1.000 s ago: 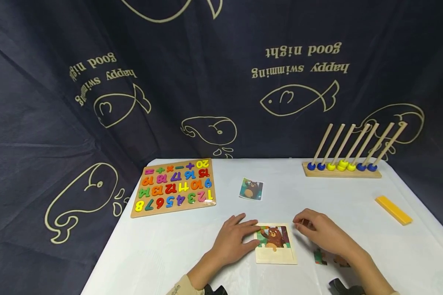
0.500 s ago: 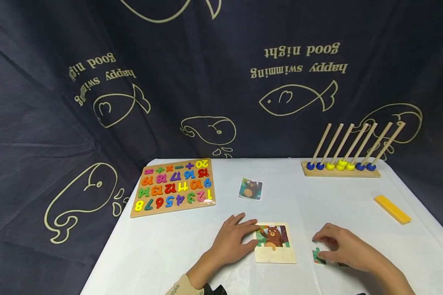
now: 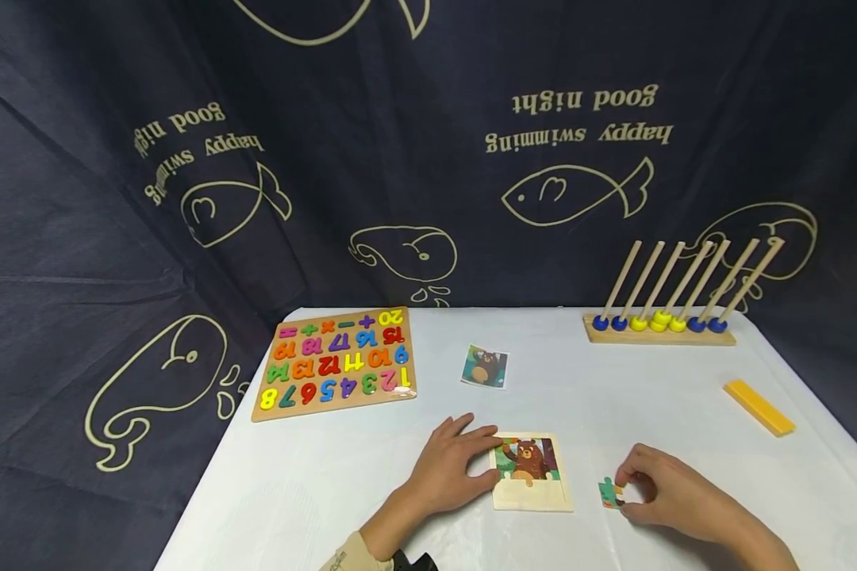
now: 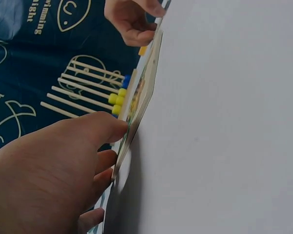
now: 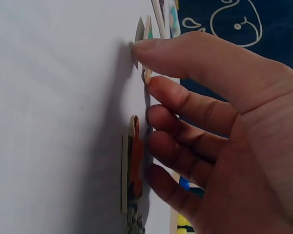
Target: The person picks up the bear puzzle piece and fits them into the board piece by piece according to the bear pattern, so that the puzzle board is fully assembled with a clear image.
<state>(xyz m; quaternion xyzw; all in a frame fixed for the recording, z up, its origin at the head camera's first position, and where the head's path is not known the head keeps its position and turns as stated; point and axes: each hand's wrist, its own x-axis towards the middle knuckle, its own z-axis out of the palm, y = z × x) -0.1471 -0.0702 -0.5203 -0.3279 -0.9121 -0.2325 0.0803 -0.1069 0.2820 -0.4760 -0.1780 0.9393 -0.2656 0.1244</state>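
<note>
A wooden bear puzzle board lies at the front middle, bear pieces filling its upper part and bare wood showing along its lower strip. My left hand rests on its left edge, with thumb and fingers fairly straight against the frame; the left wrist view shows this hand along the board's rim. To the right, my right hand pinches a green puzzle piece between thumb and finger. In the right wrist view, that piece stands partly behind the thumb. Another brown puzzle piece lies below the curled fingers.
Behind the board lies a bear picture card. A number board stands at the back left, a bead-and-peg counter at the back right. A yellow bar lies near the right edge. A dark curtain hangs behind the table.
My right hand has moved from beside the puzzle board to the right and nearer, down to the loose pieces. It has taken hold of the green piece, which has shifted slightly left. My left hand stays put.
</note>
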